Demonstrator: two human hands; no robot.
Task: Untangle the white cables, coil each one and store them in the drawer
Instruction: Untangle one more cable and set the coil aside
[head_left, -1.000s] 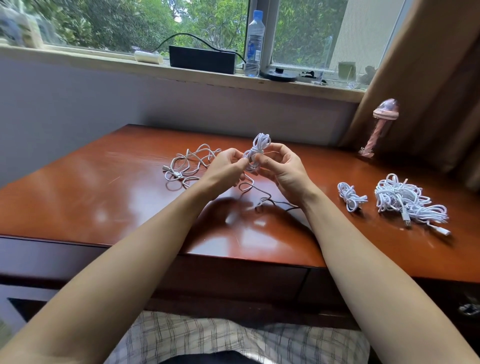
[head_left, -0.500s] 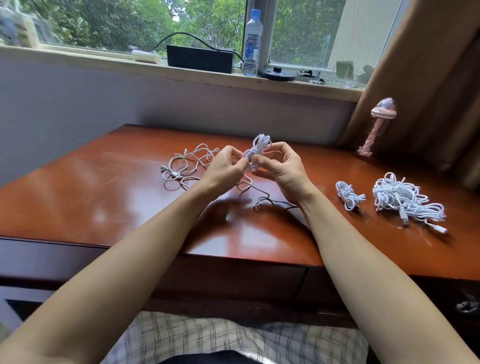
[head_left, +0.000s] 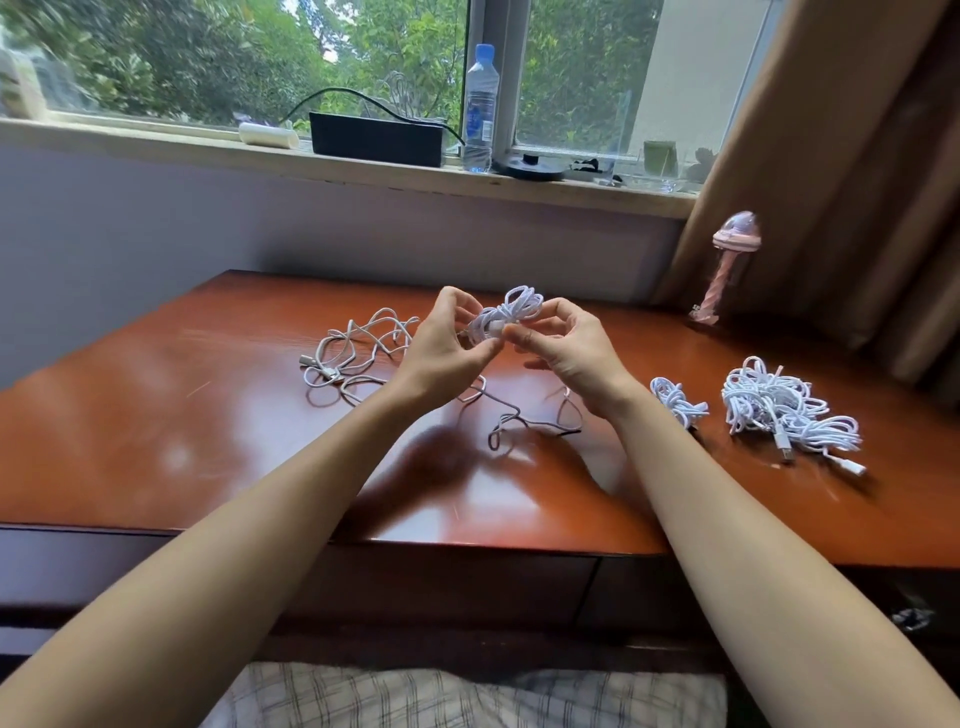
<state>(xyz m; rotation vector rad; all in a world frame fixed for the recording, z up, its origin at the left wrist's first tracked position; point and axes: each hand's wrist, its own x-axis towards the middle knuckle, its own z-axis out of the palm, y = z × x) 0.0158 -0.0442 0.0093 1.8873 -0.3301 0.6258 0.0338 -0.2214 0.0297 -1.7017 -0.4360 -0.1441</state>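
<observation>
A small white cable coil (head_left: 506, 314) is held above the wooden desk (head_left: 182, 415) between both hands. My left hand (head_left: 447, 358) pinches its lower left end, and my right hand (head_left: 566, 348) pinches it from the right with thumb and forefinger. Its loose tail (head_left: 511, 415) trails down onto the desk below my hands. A loose tangled white cable (head_left: 358, 353) lies to the left. One small coiled cable (head_left: 675, 402) and a bigger pile of white cables (head_left: 779, 410) with plugs lie to the right.
A pink mushroom-shaped object (head_left: 727, 265) stands at the desk's back right by a brown curtain (head_left: 857, 182). The window sill holds a black box (head_left: 376, 137), a water bottle (head_left: 479, 111) and small items. Drawer fronts (head_left: 457, 587) run under the desk's front edge, closed.
Both hands have risen slightly with the coil. The right fingers have shifted to a pinch at the coil's side, and the tail has moved on the desk.
</observation>
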